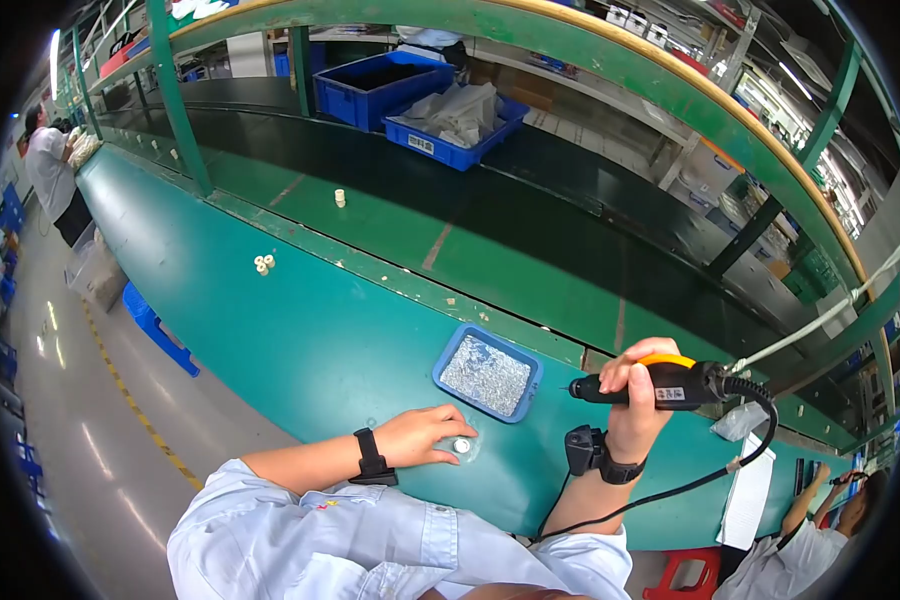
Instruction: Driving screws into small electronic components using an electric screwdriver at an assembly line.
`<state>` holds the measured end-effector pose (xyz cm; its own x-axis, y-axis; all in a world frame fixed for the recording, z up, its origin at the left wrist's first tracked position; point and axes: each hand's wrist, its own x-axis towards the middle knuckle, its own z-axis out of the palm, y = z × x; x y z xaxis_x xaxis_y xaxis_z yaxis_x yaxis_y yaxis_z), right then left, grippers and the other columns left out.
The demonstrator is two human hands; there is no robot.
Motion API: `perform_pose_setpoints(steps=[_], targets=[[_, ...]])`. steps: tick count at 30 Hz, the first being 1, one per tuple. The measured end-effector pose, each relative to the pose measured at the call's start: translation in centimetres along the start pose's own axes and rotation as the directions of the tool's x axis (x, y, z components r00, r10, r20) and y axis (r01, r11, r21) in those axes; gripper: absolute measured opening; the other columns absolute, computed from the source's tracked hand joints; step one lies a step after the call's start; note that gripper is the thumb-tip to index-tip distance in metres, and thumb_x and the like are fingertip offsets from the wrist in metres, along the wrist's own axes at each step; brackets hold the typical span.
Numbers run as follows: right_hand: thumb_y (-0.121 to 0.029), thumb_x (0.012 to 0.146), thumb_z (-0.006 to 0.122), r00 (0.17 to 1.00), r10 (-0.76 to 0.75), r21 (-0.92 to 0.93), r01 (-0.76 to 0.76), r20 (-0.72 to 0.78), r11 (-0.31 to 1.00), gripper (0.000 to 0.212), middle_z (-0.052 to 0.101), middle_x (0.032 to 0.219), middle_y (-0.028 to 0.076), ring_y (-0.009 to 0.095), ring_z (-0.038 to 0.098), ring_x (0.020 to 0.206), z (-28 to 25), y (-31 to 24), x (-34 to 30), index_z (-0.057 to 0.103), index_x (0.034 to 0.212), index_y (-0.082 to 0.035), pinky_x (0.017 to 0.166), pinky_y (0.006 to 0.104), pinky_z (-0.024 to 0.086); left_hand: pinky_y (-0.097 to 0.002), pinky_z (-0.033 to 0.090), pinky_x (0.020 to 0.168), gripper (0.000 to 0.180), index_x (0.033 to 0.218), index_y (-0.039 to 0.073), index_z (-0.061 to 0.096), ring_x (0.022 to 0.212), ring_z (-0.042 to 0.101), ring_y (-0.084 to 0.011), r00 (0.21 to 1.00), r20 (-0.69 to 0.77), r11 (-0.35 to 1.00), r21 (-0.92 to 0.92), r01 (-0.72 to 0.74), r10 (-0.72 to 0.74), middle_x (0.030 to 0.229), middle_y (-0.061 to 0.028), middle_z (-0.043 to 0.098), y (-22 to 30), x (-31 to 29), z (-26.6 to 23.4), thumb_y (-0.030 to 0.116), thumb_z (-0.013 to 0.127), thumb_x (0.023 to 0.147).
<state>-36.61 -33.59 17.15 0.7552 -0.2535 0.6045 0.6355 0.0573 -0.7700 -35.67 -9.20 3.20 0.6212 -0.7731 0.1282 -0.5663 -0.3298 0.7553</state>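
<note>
My right hand [632,395] is wrapped round a black electric screwdriver [675,386] with a yellow strip on top. Its thin bit points left, in the air to the right of a shallow blue tray [438,377]. Many small silvery metal pieces [485,376], too small to name surely, fill that tray. On the green bench my left hand [428,437] has thumb and fingers curved about a small round white part [461,446], holding it against the surface. A black cable [650,496] runs from the screwdriver down past my right wrist.
Cream-coloured small parts [264,264] lie at the bench's left; a short stack [340,198] stands on the green conveyor [390,225]. Blue bins [380,88] stand behind it. A green metal frame [570,40] spans above. Co-workers [52,170] are at far left and lower right.
</note>
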Motion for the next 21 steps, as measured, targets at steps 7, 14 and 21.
perform_pose_setpoints(steps=[7,14,21], targets=[[-0.014,0.082,0.058,1.0,-0.024,0.027,0.024,0.002,0.999,0.021,0.045,0.06,0.003,0.012,0.045,0.05,-0.1,-0.4,-0.3,0.044,0.092,-0.002,0.051,0.0254,0.04,-0.0315,0.05,0.075,0.031,0.107,0.014,0.061,0.088,0.059,-0.0215,0.993,-0.049,0.994,0.018,-0.105,0.106,0.104,-0.0032,0.055,-1.0,-0.2,0.9,0.022,0.069,0.078],[-0.014,0.083,0.057,1.0,-0.027,0.051,0.026,0.01,0.998,0.019,0.045,0.061,0.002,0.011,0.045,0.049,0.0,-0.5,-0.6,0.044,0.092,-0.003,0.05,0.024,0.04,-0.0328,0.049,0.074,0.025,0.104,0.012,0.061,0.088,0.059,-0.0227,0.996,0.001,0.996,0.012,-0.09,0.09,0.099,-0.0034,0.057,-1.2,-0.2,1.6,0.021,0.065,0.081],[-0.014,0.08,0.063,1.0,0.007,0.084,-0.007,0.002,0.996,0.023,0.046,0.069,0.005,0.012,0.048,0.052,0.3,-1.2,-0.8,0.046,0.09,0.0,0.052,0.0254,0.045,-0.0331,0.049,0.071,0.022,0.1,0.011,0.061,0.082,0.059,-0.0215,0.999,0.053,0.997,-0.072,0.001,0.003,0.093,-0.0039,0.059,-1.0,-0.1,1.5,0.02,0.065,0.081]])
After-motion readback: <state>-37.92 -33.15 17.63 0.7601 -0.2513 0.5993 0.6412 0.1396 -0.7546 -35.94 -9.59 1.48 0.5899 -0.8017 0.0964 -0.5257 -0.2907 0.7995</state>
